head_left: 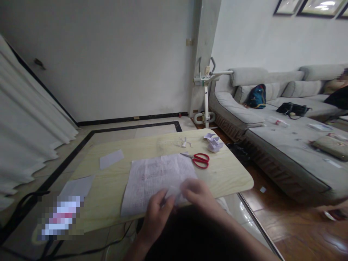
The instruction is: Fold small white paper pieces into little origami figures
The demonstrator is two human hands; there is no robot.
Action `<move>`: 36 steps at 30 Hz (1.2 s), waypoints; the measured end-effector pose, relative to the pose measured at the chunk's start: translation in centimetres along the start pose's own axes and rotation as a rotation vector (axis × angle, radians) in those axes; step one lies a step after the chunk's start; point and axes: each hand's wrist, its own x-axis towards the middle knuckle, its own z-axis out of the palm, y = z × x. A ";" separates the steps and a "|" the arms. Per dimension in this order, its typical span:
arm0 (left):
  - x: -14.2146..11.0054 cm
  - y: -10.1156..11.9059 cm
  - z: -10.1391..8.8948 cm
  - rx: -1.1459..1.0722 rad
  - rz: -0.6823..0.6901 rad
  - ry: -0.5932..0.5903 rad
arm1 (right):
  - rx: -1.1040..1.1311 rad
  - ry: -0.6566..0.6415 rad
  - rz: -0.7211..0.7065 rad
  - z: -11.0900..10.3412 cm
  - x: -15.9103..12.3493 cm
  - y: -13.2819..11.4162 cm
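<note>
A small piece of white paper [174,191] is between my two hands at the near edge of the table. My left hand [159,210] is closed on its left side, thumb on top. My right hand [197,192], blurred by motion, has its fingers curled at the paper's right side. Beneath them lies a large printed sheet [152,174] with creases. Scissors with red handles [200,160] rest beyond my right hand, their blades touching the sheet's top right corner. Crumpled paper [214,144] sits at the far right of the table, with thin paper scraps [185,142] to its left.
The pale wooden table [231,174] has rounded corners. On its left side lie two plain paper pieces, one farther back [111,158] and one nearer [77,186], beside a pixelated item [61,216]. A grey sofa [285,145] with bags stands right; a person is partly visible there.
</note>
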 end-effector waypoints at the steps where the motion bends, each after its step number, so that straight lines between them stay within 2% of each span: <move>1: 0.0 0.0 0.0 -0.012 -0.006 -0.004 | 0.044 -0.022 0.026 -0.1 0.1 0.1; 5: 0.0 -0.1 0.1 -0.055 -0.007 0.023 | 0.065 -0.003 0.050 -0.5 0.1 -0.2; 10: 0.3 0.0 0.6 -0.178 -0.115 0.098 | -0.026 -0.020 -0.019 -0.7 -0.2 -0.9; 16: 0.1 -0.1 0.9 -0.236 -0.047 -0.017 | 0.005 -0.045 -0.016 -0.2 -0.3 -0.5; 20: 0.3 -0.5 0.4 -0.345 -0.037 -0.018 | -0.055 -0.047 -0.022 -0.4 -0.4 -0.4; 24: 0.2 -0.5 -0.2 -0.331 -0.052 -0.041 | -0.049 -0.068 -0.016 -0.5 -0.5 -0.4; 29: 0.0 -0.5 -0.2 -0.292 0.024 -0.118 | -0.026 -0.044 -0.005 -0.5 -0.4 -0.4; 36: -0.3 -0.2 -0.1 -0.341 -0.002 -0.138 | 0.015 -0.037 0.034 -0.4 -0.4 -0.8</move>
